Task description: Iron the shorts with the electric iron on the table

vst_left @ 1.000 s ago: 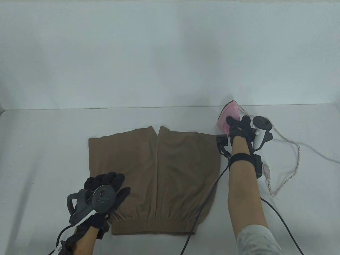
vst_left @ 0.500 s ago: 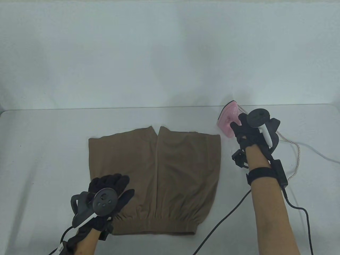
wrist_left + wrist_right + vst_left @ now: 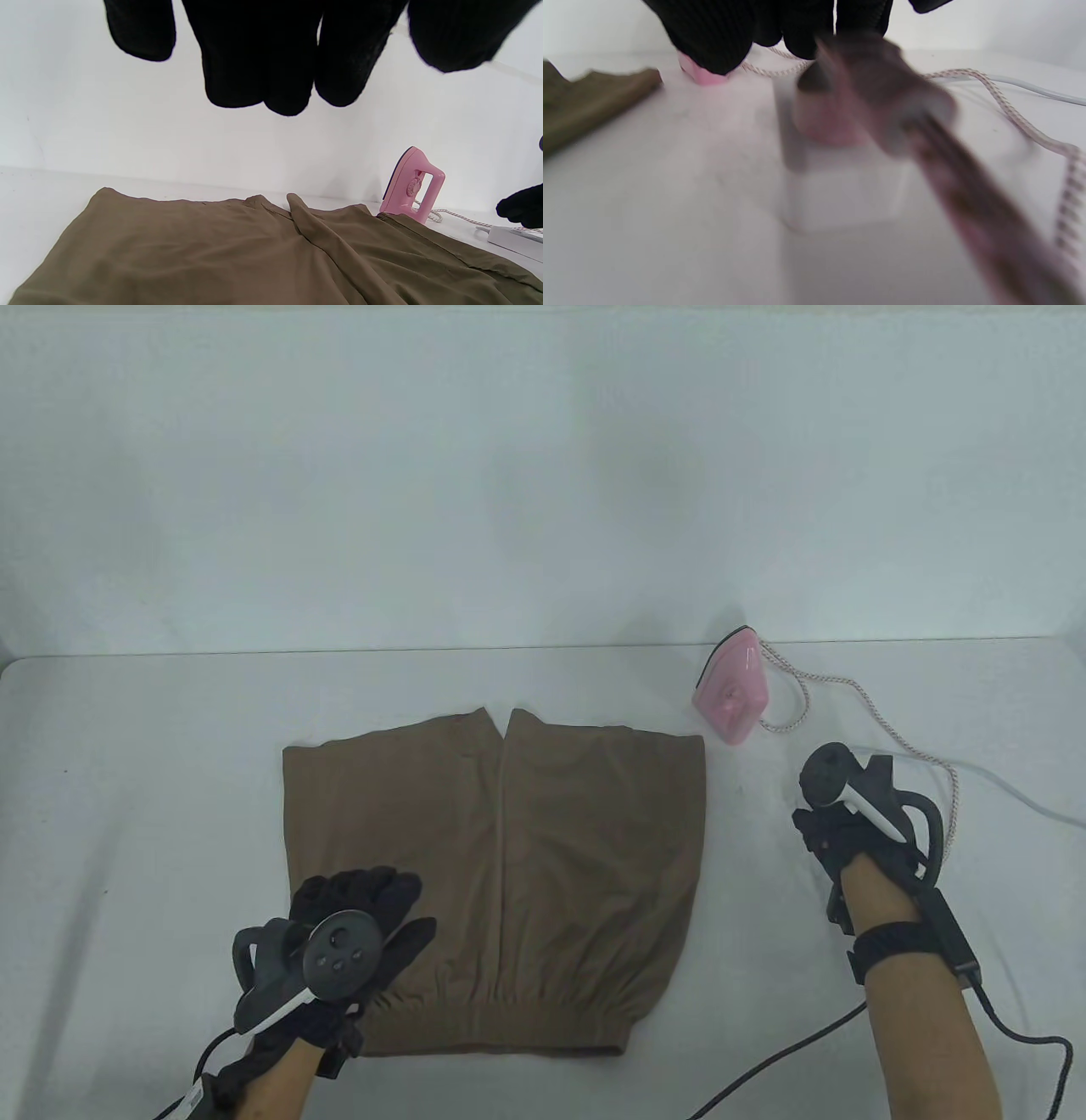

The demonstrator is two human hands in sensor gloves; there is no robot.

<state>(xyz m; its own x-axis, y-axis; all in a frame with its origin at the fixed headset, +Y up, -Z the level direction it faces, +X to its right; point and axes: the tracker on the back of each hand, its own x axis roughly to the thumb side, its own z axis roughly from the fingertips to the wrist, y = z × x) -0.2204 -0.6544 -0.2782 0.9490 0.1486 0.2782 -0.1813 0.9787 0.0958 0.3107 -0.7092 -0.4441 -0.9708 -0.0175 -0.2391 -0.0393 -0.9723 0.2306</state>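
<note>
Brown pleated fabric shorts (image 3: 496,882) lay flat mid-table, waistband toward the person. Small pink plastic electric iron (image 3: 730,689) stood upright on its heel just beyond the shorts' far right corner, apart from both hands. Its braided pink-white cord (image 3: 848,684) trailed right across the white table (image 3: 127,780). Left hand (image 3: 356,916) rested on the shorts' near left part — fingers relaxed, gripping nothing. Right hand (image 3: 836,831) sat right of the shorts, near the cord; wrist view blurred — its grip couldn't be told.
</note>
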